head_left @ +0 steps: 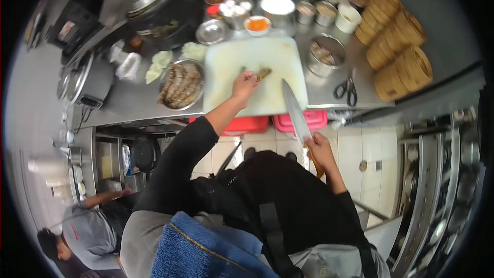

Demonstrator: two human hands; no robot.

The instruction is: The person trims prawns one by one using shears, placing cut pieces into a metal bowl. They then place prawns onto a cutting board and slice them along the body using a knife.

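My left hand [245, 88] is over the white cutting board [221, 90], its fingers closed at a small brownish piece of what looks like shrimp [264, 73]. A bit of something dark shows just beyond the knuckles. My right hand [321, 150] grips the yellow handle of a large kitchen knife [293, 105]. The blade points away from me, its tip over the right part of the board and its heel past the counter's front edge. Left of the board, a metal bowl [198, 94] holds several large shrimp [180, 83].
Right of the board stand a metal pot [322, 67] with pieces inside, black scissors [347, 90] and bamboo steamers [399, 41]. Ingredient containers [278, 7] line the back. A rice cooker [90, 80] is at left. Below left, a co-worker [92, 231] reaches toward the shelving.
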